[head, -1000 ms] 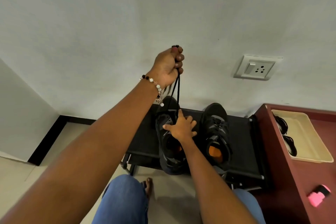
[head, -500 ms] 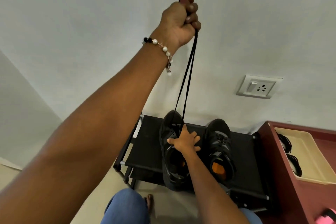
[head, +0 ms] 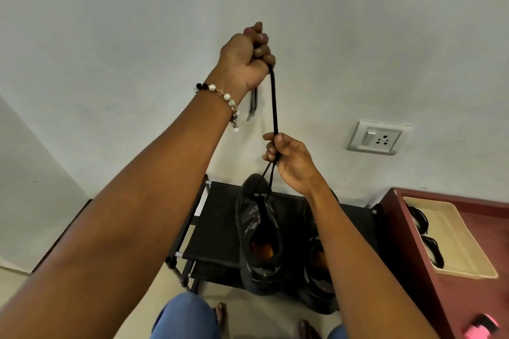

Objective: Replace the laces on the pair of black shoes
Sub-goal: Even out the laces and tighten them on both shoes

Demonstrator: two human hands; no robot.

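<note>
I hold the black lace (head: 273, 102) up high in my left hand (head: 246, 60), fist tight around it, and my right hand (head: 289, 158) pinches both strands lower down. The lace runs down to the left shoe (head: 259, 234) at the middle of the black rack (head: 217, 228). I think I am evening the two ends, so next I must thread them through the next holes.

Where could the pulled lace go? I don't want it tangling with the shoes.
Free: the rack top left of the near shoe, and the tray's bare right half. Crowded: the rack's right side with the second shoe, and the tray's left edge with coiled laces.
</note>
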